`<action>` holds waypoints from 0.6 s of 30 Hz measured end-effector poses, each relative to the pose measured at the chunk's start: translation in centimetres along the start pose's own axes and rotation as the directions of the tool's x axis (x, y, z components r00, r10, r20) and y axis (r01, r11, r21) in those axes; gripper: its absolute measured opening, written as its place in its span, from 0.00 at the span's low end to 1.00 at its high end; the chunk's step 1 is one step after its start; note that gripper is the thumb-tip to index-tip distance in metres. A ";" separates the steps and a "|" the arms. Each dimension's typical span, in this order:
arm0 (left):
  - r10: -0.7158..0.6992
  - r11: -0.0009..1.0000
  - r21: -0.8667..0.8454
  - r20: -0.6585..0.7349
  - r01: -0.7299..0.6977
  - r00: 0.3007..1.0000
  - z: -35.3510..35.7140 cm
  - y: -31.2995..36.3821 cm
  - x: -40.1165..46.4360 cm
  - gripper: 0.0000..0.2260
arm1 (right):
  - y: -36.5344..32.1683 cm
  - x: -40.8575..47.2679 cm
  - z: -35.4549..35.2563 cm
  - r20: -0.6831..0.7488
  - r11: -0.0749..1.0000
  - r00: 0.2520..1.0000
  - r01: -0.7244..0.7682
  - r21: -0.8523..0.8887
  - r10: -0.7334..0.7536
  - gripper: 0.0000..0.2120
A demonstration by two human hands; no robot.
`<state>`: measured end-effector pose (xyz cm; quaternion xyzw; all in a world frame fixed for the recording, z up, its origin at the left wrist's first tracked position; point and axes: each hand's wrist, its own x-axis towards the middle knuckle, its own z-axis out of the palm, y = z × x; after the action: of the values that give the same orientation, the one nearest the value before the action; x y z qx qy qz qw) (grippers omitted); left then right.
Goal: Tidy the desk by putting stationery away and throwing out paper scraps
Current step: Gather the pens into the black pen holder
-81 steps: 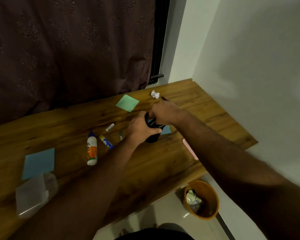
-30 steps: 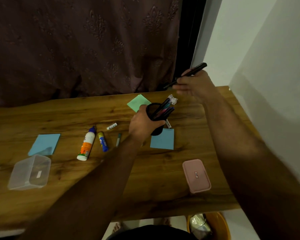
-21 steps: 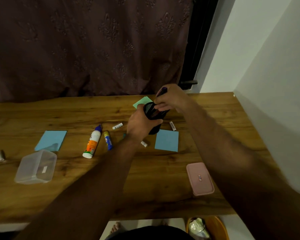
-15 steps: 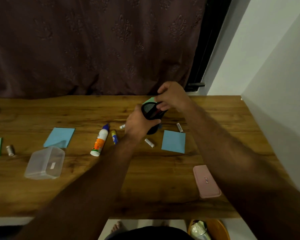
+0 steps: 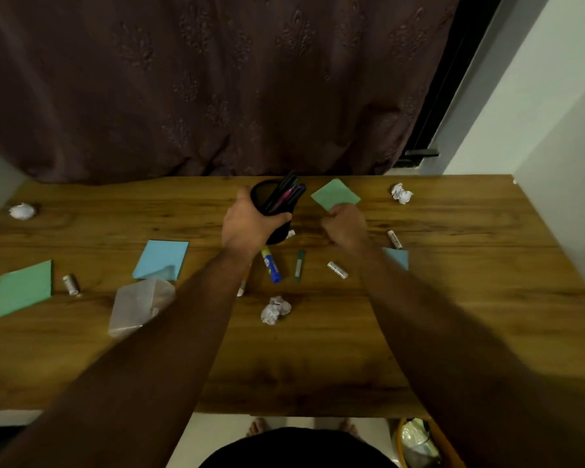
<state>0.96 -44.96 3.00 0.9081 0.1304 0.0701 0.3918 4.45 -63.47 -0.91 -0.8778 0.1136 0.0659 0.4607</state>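
While my left hand (image 5: 250, 221) grips the pen holder (image 5: 273, 211), several pens (image 5: 286, 194) stowed, my right hand (image 5: 345, 224) hangs curled, apparently empty; glue stick (image 5: 271, 265), crumpled scraps (image 5: 275, 309) remain mid-table.

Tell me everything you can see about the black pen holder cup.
The black cylindrical pen holder cup looks like dark mesh, though the dim light makes that uncertain. It is tilted, its open mouth leaning toward the brown curtain, above the wooden desk. Several dark and pink pens stick out of the mouth, fanned to the right. The left hand has its grip round the cup's side, fingers curled across the front. The right hand is apart from it.
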 end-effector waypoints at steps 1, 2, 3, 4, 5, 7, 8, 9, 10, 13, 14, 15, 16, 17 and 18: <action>-0.002 1.000 -0.001 0.000 0.002 1.000 -0.4 -0.5 0.2 0.37 | 0.9 0.1 1.4 0.032 0.993 0.999 0.000 -0.121 0.004 0.07; -0.005 1.000 -0.003 0.001 0.005 1.000 -0.8 -1.0 0.3 0.37 | 1.3 0.0 2.7 0.064 0.974 0.998 0.011 -0.225 0.003 0.09; -0.006 1.000 -0.003 0.003 0.006 1.000 -1.2 -1.4 0.5 0.37 | 1.6 -0.3 3.8 0.092 0.946 0.996 0.049 -0.321 -0.020 0.09; -0.005 1.000 -0.006 0.005 0.005 1.000 -1.4 -1.8 0.6 0.37 | 2.0 -0.5 4.7 0.099 0.934 0.995 0.054 -0.354 -0.020 0.08; -0.002 1.000 -0.011 0.010 0.002 1.000 -1.7 -2.2 0.7 0.37 | 2.0 -0.9 5.5 0.108 0.924 0.994 0.048 -0.379 -0.007 0.07; 0.006 1.000 -0.025 0.024 -0.006 1.000 -2.3 -2.9 0.8 0.38 | 1.8 -1.3 6.9 0.099 0.916 0.995 0.021 -0.402 0.020 0.07; 0.012 0.999 -0.035 0.033 -0.011 0.999 -2.5 -3.2 0.8 0.38 | 1.7 -1.3 7.4 0.091 0.918 0.995 0.003 -0.397 0.036 0.06; 0.019 0.999 -0.043 0.040 -0.018 0.999 -2.6 -3.4 0.9 0.38 | 1.6 -1.4 7.8 0.088 0.909 0.995 -0.006 -0.418 0.047 0.05; 0.025 0.999 -0.050 0.048 -0.022 0.999 -2.8 -3.7 0.9 0.38 | 1.4 -1.5 8.1 0.073 0.898 0.997 -0.002 -0.439 0.038 0.04; 0.036 0.998 -0.051 0.076 -0.033 0.996 -3.1 -4.3 1.3 0.38 | 1.2 -1.5 8.7 0.041 0.890 0.999 0.005 -0.456 0.015 0.07; 0.041 0.998 -0.050 0.086 -0.037 0.995 -3.0 -4.4 1.4 0.38 | 1.3 -1.3 8.6 0.025 0.882 1.000 0.000 -0.471 0.014 0.07; 0.047 0.998 -0.048 0.096 -0.042 0.994 -3.1 -4.5 1.5 0.38 | 1.0 -1.4 8.2 0.010 0.874 1.000 -0.003 -0.486 0.009 0.07; 0.050 0.998 -0.051 0.104 -0.045 0.993 -3.1 -4.5 1.7 0.38 | 0.5 -1.3 7.8 0.004 0.870 1.000 -0.004 -0.493 0.007 0.07; 0.051 0.998 -0.054 0.112 -0.045 0.992 -3.0 -4.6 1.9 0.38 | -0.2 -1.2 7.0 -0.009 0.880 1.000 -0.014 -0.475 0.012 0.07; 0.051 0.997 -0.061 0.119 -0.044 0.992 -3.0 -4.7 2.1 0.38 | -1.0 -1.0 6.2 -0.033 0.905 0.999 -0.033 -0.424 0.021 0.07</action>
<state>1.45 -39.16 1.65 0.9018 0.0830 0.0283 0.4233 3.67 -57.67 -3.37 -0.9562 0.1148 0.0832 0.2562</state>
